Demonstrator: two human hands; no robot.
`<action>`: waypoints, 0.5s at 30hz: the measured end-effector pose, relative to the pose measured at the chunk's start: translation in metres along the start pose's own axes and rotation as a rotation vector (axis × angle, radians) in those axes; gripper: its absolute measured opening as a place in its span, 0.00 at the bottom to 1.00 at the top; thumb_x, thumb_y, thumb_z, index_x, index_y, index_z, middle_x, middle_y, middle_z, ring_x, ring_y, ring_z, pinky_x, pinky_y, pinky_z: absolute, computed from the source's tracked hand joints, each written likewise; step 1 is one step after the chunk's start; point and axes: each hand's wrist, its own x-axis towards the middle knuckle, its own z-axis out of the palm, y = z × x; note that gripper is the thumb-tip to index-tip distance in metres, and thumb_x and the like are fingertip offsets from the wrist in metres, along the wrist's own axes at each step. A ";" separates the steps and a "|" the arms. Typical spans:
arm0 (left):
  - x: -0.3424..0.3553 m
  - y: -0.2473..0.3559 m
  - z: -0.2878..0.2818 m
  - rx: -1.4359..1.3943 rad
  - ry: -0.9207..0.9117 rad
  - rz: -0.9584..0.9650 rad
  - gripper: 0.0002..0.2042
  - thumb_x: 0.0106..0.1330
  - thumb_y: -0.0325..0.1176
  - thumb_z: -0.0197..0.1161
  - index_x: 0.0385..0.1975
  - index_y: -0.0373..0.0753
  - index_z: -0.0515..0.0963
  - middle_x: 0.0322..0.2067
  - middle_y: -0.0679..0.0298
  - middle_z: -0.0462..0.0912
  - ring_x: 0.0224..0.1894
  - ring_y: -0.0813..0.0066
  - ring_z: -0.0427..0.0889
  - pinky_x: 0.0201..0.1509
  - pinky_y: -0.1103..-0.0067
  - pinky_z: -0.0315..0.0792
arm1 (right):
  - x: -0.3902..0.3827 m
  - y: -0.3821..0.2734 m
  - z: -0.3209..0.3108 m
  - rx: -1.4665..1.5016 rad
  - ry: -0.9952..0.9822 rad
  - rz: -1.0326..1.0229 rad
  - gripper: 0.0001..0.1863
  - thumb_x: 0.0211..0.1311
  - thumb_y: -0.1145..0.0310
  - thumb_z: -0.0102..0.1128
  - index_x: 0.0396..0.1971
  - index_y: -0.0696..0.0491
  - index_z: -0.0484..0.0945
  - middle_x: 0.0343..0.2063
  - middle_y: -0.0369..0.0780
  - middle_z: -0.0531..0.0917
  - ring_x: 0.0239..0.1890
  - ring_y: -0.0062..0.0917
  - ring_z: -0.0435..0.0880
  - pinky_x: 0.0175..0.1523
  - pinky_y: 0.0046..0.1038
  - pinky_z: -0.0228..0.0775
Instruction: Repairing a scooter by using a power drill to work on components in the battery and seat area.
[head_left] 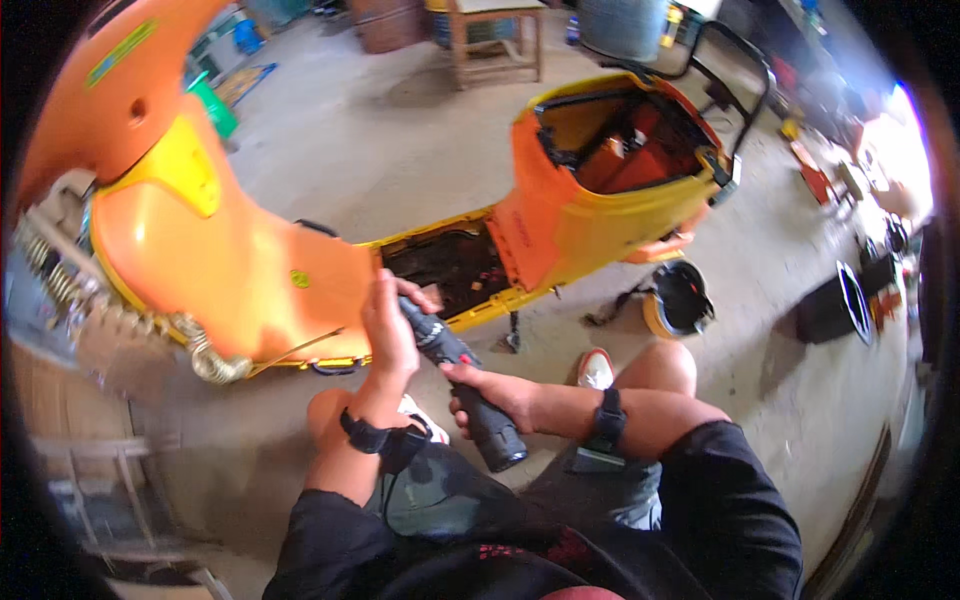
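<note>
My left hand (pixel 392 325) is closed around the upper end of a black cylindrical power tool (pixel 438 338) with a small red part near its middle. My right hand (pixel 490 398) grips that same tool lower down, so it slants across my front with its lower end toward me. Just beyond my hands lies an orange and yellow scooter body (pixel 230 280), its floorboard opening (pixel 450 260) exposed and dark inside. The rear section (pixel 575 220) has an uncovered compartment with orange and dark contents and a black rail behind it.
A helmet (pixel 678 300) lies on the concrete floor (pixel 380 150) by my right foot. A black bin (pixel 830 310) and scattered parts are at the right. Behind the scooter are a wooden stool (pixel 495 10), barrels (pixel 625 25) and a green object (pixel 215 105). Wooden boards (pixel 70 400) sit at the left.
</note>
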 end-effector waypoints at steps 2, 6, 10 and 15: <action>0.006 -0.004 -0.009 -0.063 0.022 -0.025 0.19 0.71 0.48 0.48 0.23 0.41 0.69 0.17 0.65 0.72 0.20 0.73 0.73 0.30 0.73 0.74 | -0.001 -0.001 0.011 -0.018 0.031 -0.016 0.25 0.53 0.41 0.63 0.30 0.48 0.69 0.19 0.32 0.75 0.21 0.22 0.77 0.31 0.29 0.76; 0.013 -0.006 -0.003 -0.119 0.047 -0.050 0.16 0.70 0.47 0.52 0.24 0.43 0.68 0.18 0.66 0.70 0.20 0.75 0.71 0.27 0.75 0.72 | 0.017 0.006 0.005 0.125 -0.089 -0.046 0.28 0.52 0.38 0.62 0.38 0.47 0.74 0.22 0.36 0.80 0.20 0.24 0.80 0.27 0.29 0.77; 0.011 -0.020 0.016 0.007 0.099 -0.112 0.18 0.69 0.50 0.52 0.22 0.45 0.66 0.19 0.70 0.68 0.22 0.76 0.69 0.32 0.76 0.71 | 0.012 0.010 -0.013 0.147 -0.103 -0.091 0.25 0.53 0.41 0.62 0.40 0.45 0.73 0.29 0.40 0.81 0.28 0.31 0.82 0.36 0.37 0.78; 0.029 0.019 -0.009 0.221 0.182 -0.027 0.14 0.69 0.45 0.48 0.21 0.47 0.66 0.20 0.74 0.66 0.26 0.80 0.69 0.35 0.79 0.68 | 0.044 -0.003 -0.003 0.226 -0.204 -0.511 0.26 0.54 0.44 0.63 0.47 0.45 0.74 0.38 0.41 0.81 0.36 0.33 0.82 0.42 0.38 0.76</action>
